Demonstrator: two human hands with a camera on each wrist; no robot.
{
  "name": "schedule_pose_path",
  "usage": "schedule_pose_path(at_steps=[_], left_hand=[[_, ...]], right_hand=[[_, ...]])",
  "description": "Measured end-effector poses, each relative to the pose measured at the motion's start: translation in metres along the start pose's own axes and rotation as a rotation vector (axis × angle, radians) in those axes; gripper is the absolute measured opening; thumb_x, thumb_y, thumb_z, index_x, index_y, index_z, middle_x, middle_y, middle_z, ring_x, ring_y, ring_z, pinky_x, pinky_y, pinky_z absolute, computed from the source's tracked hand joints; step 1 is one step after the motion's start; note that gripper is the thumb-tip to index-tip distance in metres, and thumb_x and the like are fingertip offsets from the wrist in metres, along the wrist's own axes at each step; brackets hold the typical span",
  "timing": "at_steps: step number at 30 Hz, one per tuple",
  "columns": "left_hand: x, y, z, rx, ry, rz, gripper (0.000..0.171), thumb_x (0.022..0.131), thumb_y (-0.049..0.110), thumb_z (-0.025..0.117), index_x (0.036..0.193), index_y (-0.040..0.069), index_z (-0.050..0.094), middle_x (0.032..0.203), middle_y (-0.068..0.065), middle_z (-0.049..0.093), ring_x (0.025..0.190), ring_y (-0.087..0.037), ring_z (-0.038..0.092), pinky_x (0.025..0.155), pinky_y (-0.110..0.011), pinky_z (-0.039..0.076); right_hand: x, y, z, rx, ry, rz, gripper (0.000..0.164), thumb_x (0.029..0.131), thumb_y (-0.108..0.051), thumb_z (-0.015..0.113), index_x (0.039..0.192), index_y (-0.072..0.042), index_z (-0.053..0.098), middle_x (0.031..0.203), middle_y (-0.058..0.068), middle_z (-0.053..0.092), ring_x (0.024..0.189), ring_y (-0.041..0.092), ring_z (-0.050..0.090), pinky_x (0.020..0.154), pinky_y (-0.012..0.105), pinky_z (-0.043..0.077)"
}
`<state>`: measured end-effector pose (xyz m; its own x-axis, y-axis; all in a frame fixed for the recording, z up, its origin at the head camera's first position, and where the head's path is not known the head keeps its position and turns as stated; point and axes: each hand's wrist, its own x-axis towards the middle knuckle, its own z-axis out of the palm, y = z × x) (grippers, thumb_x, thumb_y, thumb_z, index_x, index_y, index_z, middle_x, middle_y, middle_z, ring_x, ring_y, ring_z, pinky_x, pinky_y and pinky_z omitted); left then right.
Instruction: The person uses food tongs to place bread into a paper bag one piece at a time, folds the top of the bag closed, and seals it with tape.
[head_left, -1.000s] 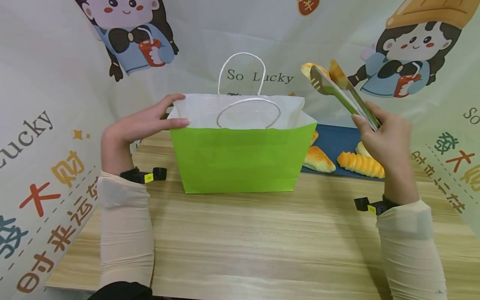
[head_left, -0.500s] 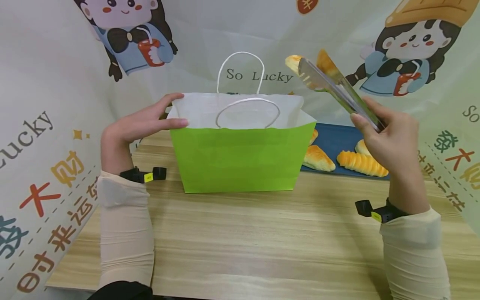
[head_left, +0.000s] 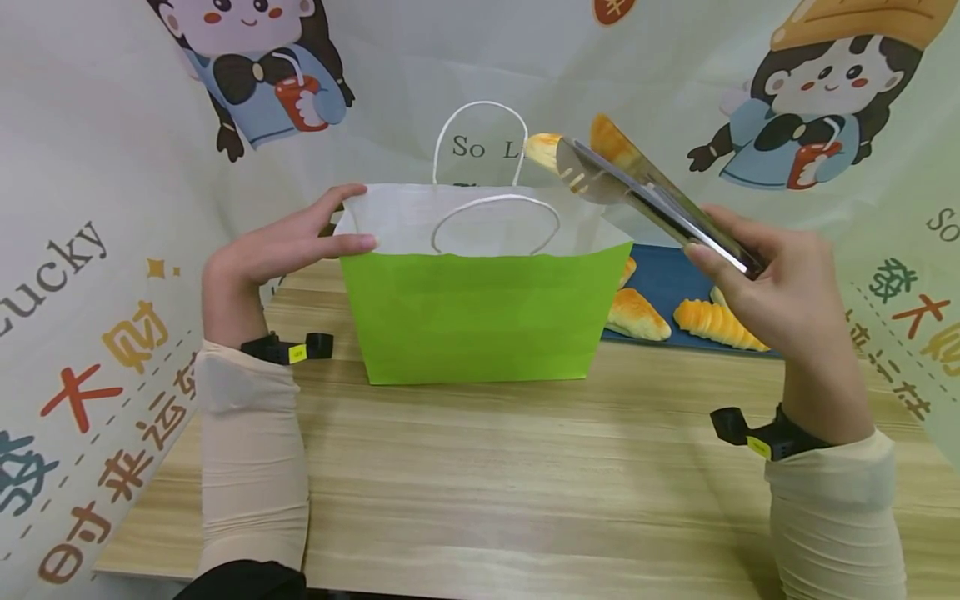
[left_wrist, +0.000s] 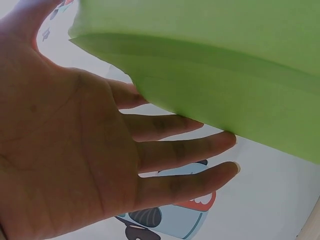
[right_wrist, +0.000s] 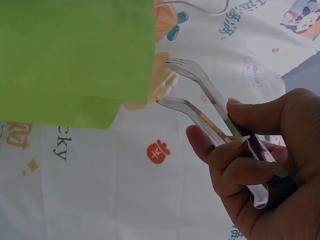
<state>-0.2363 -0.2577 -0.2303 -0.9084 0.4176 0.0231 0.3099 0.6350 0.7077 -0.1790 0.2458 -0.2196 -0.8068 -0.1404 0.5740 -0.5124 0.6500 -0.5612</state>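
A bright green paper bag (head_left: pixel 487 321) with a white inside and two white cord handles stands upright on the table. My left hand (head_left: pixel 288 244) touches the left side of its mouth, the thumb and a finger spread along the rim. In the left wrist view the fingers (left_wrist: pixel 180 150) are straight beside the green paper. My right hand (head_left: pixel 783 283) grips metal tongs (head_left: pixel 667 204), which point up and left over the bag's right side. Between the tong tips is a golden bread piece (head_left: pixel 542 151), above the bag's mouth; in the right wrist view the bag partly hides it.
Behind and right of the bag lies a dark blue tray (head_left: pixel 660 267) with several breads, among them a ridged roll (head_left: pixel 716 323) and a wedge-shaped pastry (head_left: pixel 636 315). A printed cloth (head_left: pixel 390 83) hangs around the wooden table (head_left: pixel 480 467).
My right hand has brought the tongs and bread leftward, from right of the bag to over its mouth. The left hand and the bag stay in place.
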Motion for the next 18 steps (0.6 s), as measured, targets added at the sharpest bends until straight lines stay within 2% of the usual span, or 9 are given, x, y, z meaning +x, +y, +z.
schedule_pose_path(at_steps=[10,13,18], left_hand=[[0.001,-0.0009,0.0001,-0.002,0.002,0.0,0.091,0.104,0.049,0.058,0.171,0.017,0.005,0.174,-0.011,0.015,0.157,-0.03,0.017,0.126,-0.062,0.017],[0.0012,-0.0007,-0.0002,0.002,0.002,-0.002,0.091,0.104,0.05,0.058,0.171,0.017,0.005,0.174,-0.012,0.014,0.158,-0.031,0.017,0.126,-0.062,0.017],[0.0012,-0.0003,-0.0003,0.01,0.002,-0.001,0.091,0.104,0.05,0.058,0.171,0.017,0.006,0.174,-0.012,0.015,0.157,-0.031,0.018,0.126,-0.062,0.017]], right_hand=[[-0.0053,-0.0037,-0.0082,0.017,-0.088,-0.035,0.043,0.096,-0.006,0.078,0.138,-0.007,0.071,0.077,0.001,0.062,0.046,0.012,0.043,0.042,0.022,0.032],[-0.0066,-0.0042,-0.0096,0.009,-0.097,-0.054,0.042,0.095,-0.005,0.078,0.137,-0.007,0.072,0.071,0.001,0.06,0.045,0.011,0.041,0.041,0.023,0.03],[-0.0062,-0.0056,-0.0083,-0.04,-0.123,-0.03,0.041,0.096,-0.01,0.079,0.136,-0.009,0.073,0.071,0.004,0.06,0.044,0.011,0.04,0.04,0.025,0.028]])
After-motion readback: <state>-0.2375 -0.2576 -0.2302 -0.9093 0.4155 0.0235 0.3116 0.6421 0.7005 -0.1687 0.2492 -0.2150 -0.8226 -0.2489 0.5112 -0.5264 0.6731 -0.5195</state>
